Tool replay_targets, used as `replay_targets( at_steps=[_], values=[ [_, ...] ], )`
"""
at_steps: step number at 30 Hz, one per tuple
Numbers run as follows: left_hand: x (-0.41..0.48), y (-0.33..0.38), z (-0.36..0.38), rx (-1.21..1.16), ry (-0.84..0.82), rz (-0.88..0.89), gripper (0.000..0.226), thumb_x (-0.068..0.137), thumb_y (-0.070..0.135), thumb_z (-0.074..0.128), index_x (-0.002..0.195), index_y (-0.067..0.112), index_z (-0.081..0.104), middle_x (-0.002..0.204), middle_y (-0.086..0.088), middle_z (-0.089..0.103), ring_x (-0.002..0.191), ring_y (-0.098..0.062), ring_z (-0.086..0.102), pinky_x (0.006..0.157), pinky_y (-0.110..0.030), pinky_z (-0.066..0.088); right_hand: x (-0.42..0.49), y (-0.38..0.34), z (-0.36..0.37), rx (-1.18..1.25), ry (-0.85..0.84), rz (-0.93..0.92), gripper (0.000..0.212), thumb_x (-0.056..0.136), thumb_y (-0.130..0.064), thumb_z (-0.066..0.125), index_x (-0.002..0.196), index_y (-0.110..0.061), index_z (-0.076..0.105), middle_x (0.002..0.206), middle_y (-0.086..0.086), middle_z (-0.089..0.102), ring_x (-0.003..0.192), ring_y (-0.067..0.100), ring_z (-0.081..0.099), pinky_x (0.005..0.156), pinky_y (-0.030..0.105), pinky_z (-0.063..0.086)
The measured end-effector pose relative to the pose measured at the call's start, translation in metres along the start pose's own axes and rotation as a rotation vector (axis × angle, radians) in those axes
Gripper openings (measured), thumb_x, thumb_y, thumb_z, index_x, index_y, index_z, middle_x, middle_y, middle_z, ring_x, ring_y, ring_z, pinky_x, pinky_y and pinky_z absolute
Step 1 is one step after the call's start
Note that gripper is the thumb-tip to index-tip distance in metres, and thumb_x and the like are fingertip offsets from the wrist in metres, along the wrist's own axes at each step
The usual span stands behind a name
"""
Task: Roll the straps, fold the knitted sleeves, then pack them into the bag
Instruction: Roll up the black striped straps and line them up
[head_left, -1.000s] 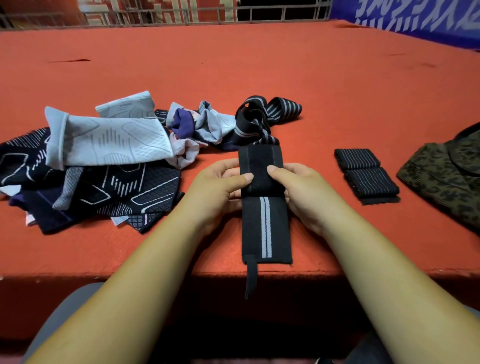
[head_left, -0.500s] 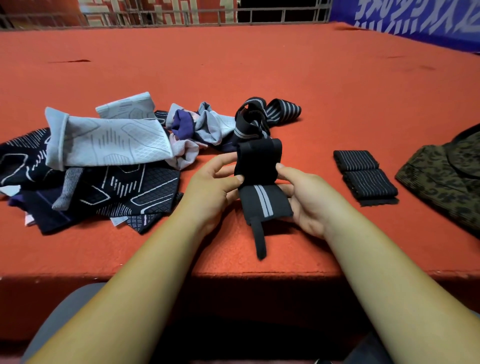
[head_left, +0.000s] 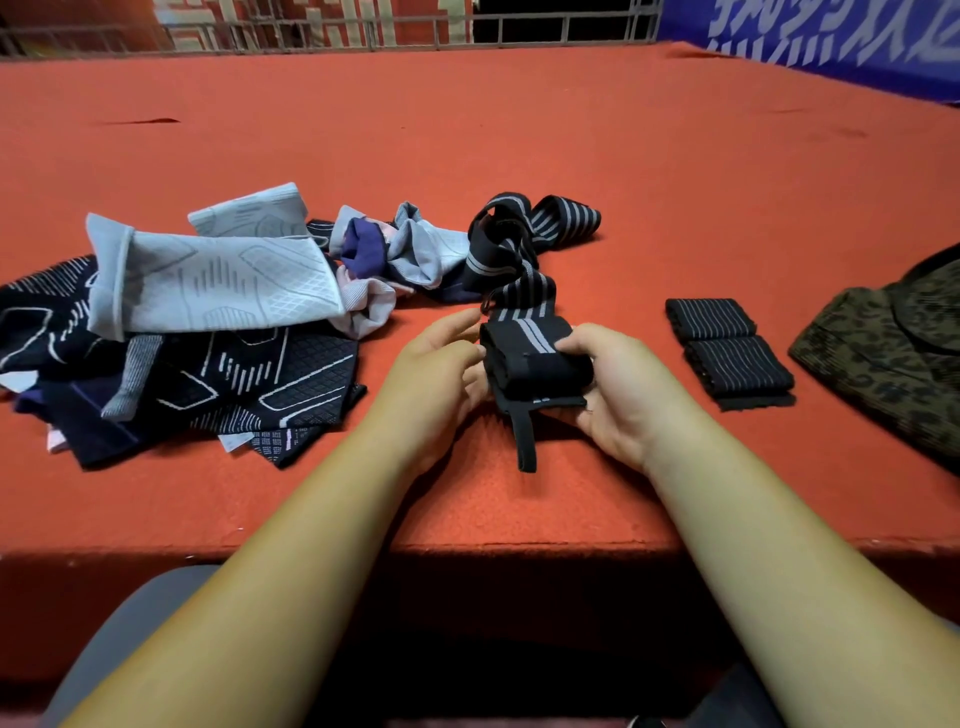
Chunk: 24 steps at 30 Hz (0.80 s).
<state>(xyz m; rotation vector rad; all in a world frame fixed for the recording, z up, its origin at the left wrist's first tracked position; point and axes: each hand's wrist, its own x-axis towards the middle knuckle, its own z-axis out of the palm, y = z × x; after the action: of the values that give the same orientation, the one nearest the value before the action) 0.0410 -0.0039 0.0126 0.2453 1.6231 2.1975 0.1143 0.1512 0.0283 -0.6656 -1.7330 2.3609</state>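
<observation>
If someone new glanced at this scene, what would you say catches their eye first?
Probably the two hands, left and right, rolling a black striped strap at the near edge of the red table. Next, the heap of sleeves on the left and two finished rolls to the right.

The camouflage bag (head_left: 883, 358) is running off the right edge, so only its near-left part is showing. Left of the bag, the right hand (head_left: 618, 395) is covering the right end of the strap roll (head_left: 535, 358), and the left hand (head_left: 436, 374) is blocking the roll's left end; the fingers underneath are staying out of sight. Far left of the bag, the dark patterned sleeves (head_left: 291, 384) are lying half buried under the pale grey sleeve (head_left: 218, 283), one getting clipped by the left edge. Beyond the bag, white lettering on the blue banner (head_left: 831, 36) is getting cropped, unreadable.
</observation>
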Motion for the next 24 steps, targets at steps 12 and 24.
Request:
replay_targets(
  at_steps=[12,24],
  values=[
    [-0.004,-0.014,0.000,0.135,-0.126,-0.028,0.034,0.103,-0.002,0.060,0.136,0.003,0.066,0.123,-0.019,0.077,0.107,-0.029,0.076,0.093,-0.038,0.064,-0.002,0.000,0.001,-0.320,0.069,-0.136,0.064,0.070,-0.018,0.054,0.129,-0.037,0.066,0.111,0.004,0.080,0.099,0.027,0.073,0.097,0.053,0.059],
    [-0.007,-0.013,0.028,0.126,-0.265,-0.016,0.040,0.100,-0.008,0.060,0.135,0.007,0.069,0.123,-0.009,0.079,0.113,-0.018,0.075,0.094,-0.033,0.061,-0.013,-0.017,-0.026,-0.579,0.043,-0.205,0.040,0.087,-0.003,0.043,0.104,-0.023,0.074,0.080,-0.010,0.069,0.071,0.010,0.056,0.071,0.033,0.044]
  ],
)
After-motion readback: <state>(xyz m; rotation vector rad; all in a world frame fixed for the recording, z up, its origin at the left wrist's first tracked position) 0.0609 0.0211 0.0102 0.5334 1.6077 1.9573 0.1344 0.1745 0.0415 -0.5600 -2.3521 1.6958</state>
